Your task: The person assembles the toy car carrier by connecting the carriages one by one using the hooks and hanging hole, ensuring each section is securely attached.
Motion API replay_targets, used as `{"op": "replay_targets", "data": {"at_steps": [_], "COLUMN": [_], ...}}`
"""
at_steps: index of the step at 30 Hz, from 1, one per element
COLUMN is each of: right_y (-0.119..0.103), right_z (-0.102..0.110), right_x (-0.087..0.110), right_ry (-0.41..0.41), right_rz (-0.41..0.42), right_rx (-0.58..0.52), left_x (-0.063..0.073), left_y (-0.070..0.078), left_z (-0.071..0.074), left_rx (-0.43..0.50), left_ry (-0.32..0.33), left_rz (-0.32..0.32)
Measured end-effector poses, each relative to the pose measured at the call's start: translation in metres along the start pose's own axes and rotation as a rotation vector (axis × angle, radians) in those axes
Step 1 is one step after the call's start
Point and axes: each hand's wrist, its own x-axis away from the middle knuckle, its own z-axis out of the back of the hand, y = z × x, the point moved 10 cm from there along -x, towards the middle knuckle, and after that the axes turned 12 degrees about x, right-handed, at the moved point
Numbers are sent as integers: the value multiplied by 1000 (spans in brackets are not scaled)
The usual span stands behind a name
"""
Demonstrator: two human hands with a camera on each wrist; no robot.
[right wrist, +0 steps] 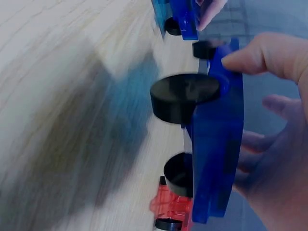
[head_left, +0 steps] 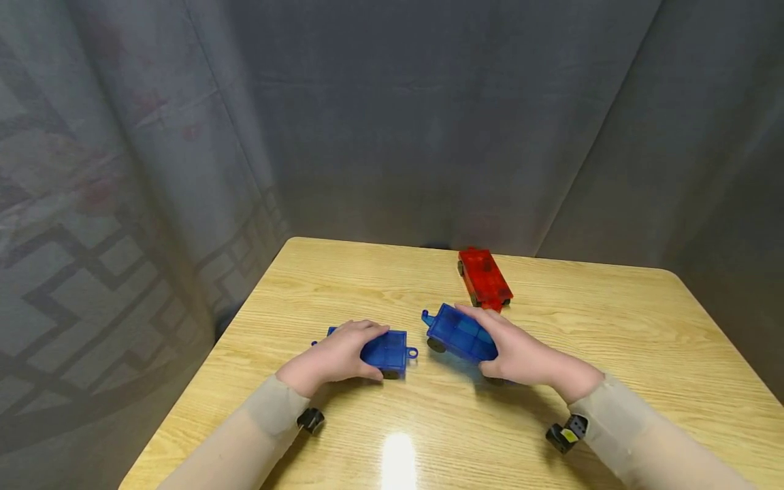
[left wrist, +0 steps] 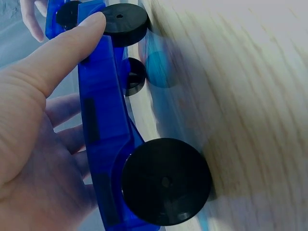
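Note:
My left hand (head_left: 335, 352) grips a blue see-through toy wagon (head_left: 389, 350) with black wheels (left wrist: 166, 182), its thumb on the near side and its fingers over the far side. This wagon is on or very close to the table, and a ring (head_left: 412, 352) juts from its right end. In my right hand (head_left: 517, 347) is a second blue wagon (head_left: 461, 332), held between thumb and fingers, tilted and raised off the wood. A hook (head_left: 426, 316) on its left end points toward the first wagon. A gap separates the two wagons.
A red see-through toy wagon (head_left: 485, 278) stands beyond the right hand, toward the back of the wooden table (head_left: 343, 279). Grey curtains (head_left: 416, 136) hang behind the table and at its sides. Light glares off the wood near the front.

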Motion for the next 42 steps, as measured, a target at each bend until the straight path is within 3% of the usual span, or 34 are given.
{"op": "replay_targets", "data": {"at_steps": [17, 42], "right_y": [-4, 7], "right_z": [-23, -38], "right_x": [8, 9], "right_ry": [-124, -150], "right_rz": [121, 104], "right_rx": [-5, -26], "left_x": [-1, 0], "left_y": [0, 1], "left_z": [-3, -4], "left_rx": [-19, -10], "left_ry": [-14, -31], "left_rz": [-7, 10]}}
